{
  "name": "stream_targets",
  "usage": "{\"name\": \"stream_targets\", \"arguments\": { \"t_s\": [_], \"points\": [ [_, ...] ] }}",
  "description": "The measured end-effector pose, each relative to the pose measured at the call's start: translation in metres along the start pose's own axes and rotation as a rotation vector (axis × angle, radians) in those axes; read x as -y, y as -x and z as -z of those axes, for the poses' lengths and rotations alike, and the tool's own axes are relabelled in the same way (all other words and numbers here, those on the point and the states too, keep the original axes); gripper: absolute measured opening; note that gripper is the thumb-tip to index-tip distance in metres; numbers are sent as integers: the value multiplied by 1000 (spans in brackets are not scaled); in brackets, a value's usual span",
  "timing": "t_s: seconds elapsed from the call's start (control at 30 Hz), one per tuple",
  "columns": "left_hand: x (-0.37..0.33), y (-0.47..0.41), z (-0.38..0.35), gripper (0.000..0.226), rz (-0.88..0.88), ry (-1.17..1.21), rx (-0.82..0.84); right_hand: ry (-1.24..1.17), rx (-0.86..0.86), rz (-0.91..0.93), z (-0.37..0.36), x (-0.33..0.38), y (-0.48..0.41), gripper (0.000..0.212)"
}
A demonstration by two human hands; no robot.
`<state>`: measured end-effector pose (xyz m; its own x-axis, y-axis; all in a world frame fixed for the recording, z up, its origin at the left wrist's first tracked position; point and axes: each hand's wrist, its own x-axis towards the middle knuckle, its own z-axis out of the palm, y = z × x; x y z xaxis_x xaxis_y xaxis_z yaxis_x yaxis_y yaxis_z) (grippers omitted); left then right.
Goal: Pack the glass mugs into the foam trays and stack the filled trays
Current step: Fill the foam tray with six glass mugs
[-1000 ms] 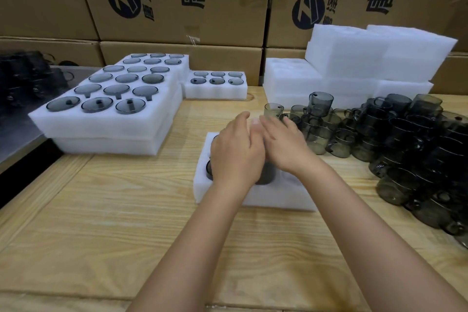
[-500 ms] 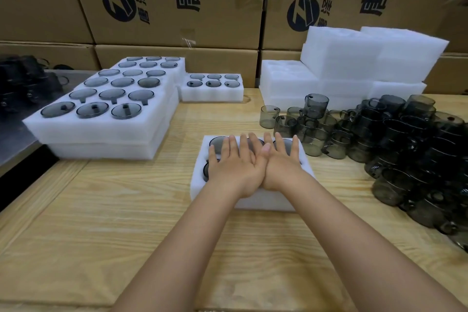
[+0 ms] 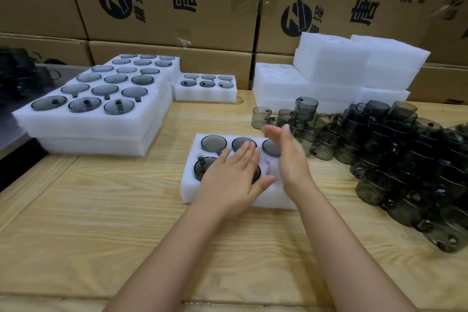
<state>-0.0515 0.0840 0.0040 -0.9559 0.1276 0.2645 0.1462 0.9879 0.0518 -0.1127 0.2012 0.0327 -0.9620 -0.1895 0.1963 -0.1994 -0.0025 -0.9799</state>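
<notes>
Nearest, the left grip (image 3: 228, 175) lies flat, fingers straight, on the mugs (image 3: 214, 143) seated in the foam tray (image 3: 268, 200). The right grip (image 3: 288, 157) hovers edge-on, spread, holding nothing. The tray's long axis runs left-right beneath both. Loose mugs (image 3: 379, 149) crowd its right side, and the filled stack (image 3: 96, 132) lies farther left.

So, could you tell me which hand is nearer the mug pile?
Right. The right hand is raised beside the mug pile; the left hand lies flat on the foam tray.
</notes>
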Motion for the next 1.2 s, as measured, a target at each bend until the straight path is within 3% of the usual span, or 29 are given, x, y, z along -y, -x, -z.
{"name": "stream_targets", "arguments": {
  "t_s": [0.13, 0.27, 0.37, 0.43, 0.5, 0.7, 0.93, 1.2],
  "points": [
    [-6, -9, 0, 88, 45, 14, 33, 172, -275, 251, 31, -1, 12, 24],
    [-27, -10, -8, 90, 191, -34, 16, 679, -424, 202, 72, -20, 21, 23],
    [-34, 0, -12, 74, 200, -38, -269, 916, -392, 85, 81, -24, 24, 29],
    [-32, 1, -19, 54, 74, -94, -569, 1066, -427, 57, 82, -19, 27, 33],
    [-29, 0, -22, 42, -19, -149, -692, 1175, -501, -8, 84, -13, 29, 36],
    [-31, -5, -24, 33, -15, -209, -720, 1264, -416, -327, 91, -10, 33, 48],
    [-27, -8, -22, 38, 82, -127, -732, 1297, -385, -160, 73, -7, 34, 38],
    [-26, -5, -22, 33, 24, -46, -730, 1281, -261, -77, 62, -11, 37, 38]
  ]
}}
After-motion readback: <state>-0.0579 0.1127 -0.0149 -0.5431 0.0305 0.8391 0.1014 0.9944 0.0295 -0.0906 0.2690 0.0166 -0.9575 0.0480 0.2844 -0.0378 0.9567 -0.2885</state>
